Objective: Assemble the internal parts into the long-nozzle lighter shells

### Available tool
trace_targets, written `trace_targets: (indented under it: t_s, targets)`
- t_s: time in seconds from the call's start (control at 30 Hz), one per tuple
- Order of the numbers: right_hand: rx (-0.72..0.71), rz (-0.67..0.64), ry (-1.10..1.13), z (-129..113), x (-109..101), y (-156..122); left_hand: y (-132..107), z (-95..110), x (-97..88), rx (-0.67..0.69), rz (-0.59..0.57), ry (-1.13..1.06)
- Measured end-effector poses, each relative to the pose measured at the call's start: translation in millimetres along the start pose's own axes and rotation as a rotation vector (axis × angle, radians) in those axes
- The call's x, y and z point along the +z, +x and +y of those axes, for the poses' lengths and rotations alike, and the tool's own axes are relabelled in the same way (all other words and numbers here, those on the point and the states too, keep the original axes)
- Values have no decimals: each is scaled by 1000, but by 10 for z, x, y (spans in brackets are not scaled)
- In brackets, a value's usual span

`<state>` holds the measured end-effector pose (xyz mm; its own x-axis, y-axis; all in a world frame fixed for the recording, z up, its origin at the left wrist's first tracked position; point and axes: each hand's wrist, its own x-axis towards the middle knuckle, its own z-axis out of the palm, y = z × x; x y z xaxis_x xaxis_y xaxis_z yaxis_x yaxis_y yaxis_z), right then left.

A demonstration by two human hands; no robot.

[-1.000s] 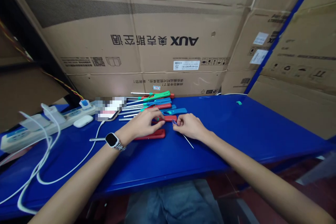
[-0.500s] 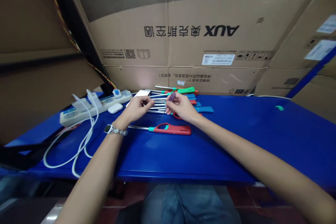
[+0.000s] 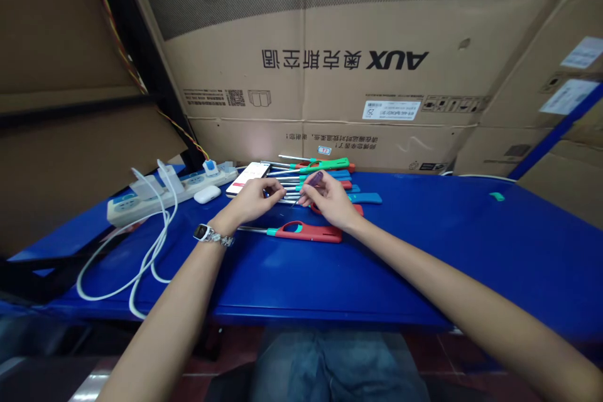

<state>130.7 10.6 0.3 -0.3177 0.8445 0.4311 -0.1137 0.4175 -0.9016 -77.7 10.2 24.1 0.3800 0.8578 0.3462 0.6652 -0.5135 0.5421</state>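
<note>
My right hand (image 3: 331, 202) is closed round the dark purple handle of a small screwdriver (image 3: 317, 178), whose thin shaft slants down to the left. My left hand (image 3: 255, 199) is pinched just left of the shaft's tip; what lies between its fingertips is too small to make out. Below both hands lies a red gas lighter (image 3: 308, 232) with a long metal tube pointing left. Behind the hands several more lighters rest in a row, among them a green one (image 3: 327, 164) and a blue one (image 3: 367, 198). My hands partly hide this row.
A phone (image 3: 249, 177) with a lit screen lies behind my left hand. On the left are a power strip (image 3: 193, 183) with white cables (image 3: 162, 235) and a white earbud case (image 3: 207, 194). A green scrap (image 3: 496, 196) lies to the right. Cardboard (image 3: 330, 12) walls the blue table (image 3: 424, 232).
My left hand has shifted slightly right, uncovering more of the phone. My right hand has dipped a little, and the screwdriver handle has tilted over to the right.
</note>
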Motion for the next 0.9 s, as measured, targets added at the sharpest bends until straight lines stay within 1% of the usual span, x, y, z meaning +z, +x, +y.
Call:
trace_targets:
  t_s: [0.1,0.17,0.23,0.37,0.47,0.57,0.7,0.8,0.9]
  targets:
    - [21,47,21,-34,-95,-82,1,18,6,7,-26,1]
    - [44,47,26,-28,-99,-120,1,11,1,1,-36,6]
    - [54,9,23,-1,-41,-123,0,-12,-9,-6,-24,13]
    - [36,-93,-44,73,147,-55,-6,-83,-8,-26,6,7]
    - [14,-78,-51,109,197,-12,0,-122,19,-18,-34,9]
    - [5,-5,-11,101,123,-31,10,-134,42,-7,-60,2]
    - [22,80,23,-14,-55,-168,0,-94,49,-10,-54,-20]
    - [15,131,20,-133,-151,-304,-23,3,78,-6,-88,-67]
    - [-3,156,30,-203,-190,-390,-38,126,160,12,-139,-127]
